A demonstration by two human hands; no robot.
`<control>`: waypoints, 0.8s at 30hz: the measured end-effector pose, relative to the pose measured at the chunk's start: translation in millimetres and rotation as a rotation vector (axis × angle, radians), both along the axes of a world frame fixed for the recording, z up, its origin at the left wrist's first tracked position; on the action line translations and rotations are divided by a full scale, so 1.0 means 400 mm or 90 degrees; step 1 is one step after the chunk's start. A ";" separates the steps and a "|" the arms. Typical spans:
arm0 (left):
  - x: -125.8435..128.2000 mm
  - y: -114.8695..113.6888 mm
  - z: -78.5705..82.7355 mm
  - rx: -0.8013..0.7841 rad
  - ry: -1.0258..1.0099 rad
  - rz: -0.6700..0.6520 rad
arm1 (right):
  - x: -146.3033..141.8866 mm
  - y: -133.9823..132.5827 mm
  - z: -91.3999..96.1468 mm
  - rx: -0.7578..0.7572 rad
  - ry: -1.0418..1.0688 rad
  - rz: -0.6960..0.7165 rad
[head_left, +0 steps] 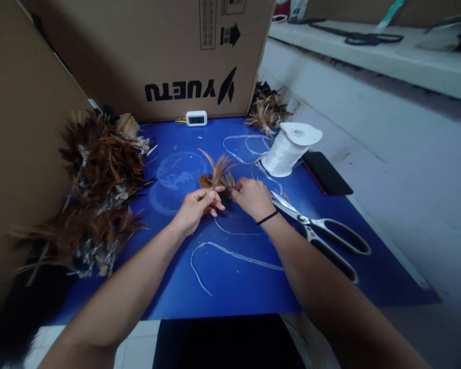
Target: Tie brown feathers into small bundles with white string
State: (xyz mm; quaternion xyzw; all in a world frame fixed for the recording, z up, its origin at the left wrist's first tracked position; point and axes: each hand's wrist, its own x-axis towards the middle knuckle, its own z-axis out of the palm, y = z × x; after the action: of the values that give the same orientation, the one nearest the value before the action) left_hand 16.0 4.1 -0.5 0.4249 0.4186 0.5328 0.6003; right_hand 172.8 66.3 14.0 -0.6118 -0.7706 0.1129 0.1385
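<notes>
My left hand (200, 205) pinches a small bunch of brown feathers (219, 169) upright between thumb and forefinger. Close beside it, my right hand (251, 196) wears a black band at the wrist, and its fingers are closed at the edge of some loose feathers (205, 180) on the table. What those right fingertips hold is hidden. A thin white string hangs below my left hand and curves to the right. Nearer the front edge lies a loose white ribbon (230, 252), running under my right forearm. Scissors (303, 219) rest partly open just right of my right wrist.
Piled feather bundles (103, 205) line the left of the blue table (176, 287), with another bundle (269, 110) at the back right. A white ribbon spool (288, 154) stands near a dark phone (326, 173). A small digital timer (196, 118) sits before a large cardboard box (169, 51).
</notes>
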 end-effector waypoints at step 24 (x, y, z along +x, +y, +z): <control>-0.002 0.005 0.001 -0.064 0.045 -0.026 | 0.034 0.028 -0.011 -0.017 0.209 -0.055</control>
State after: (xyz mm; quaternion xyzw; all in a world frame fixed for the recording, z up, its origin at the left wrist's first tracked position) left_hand 15.3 6.3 0.0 0.4213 0.4572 0.4829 0.6167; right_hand 186.2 77.5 9.5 -0.6195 -0.7088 0.2160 0.2591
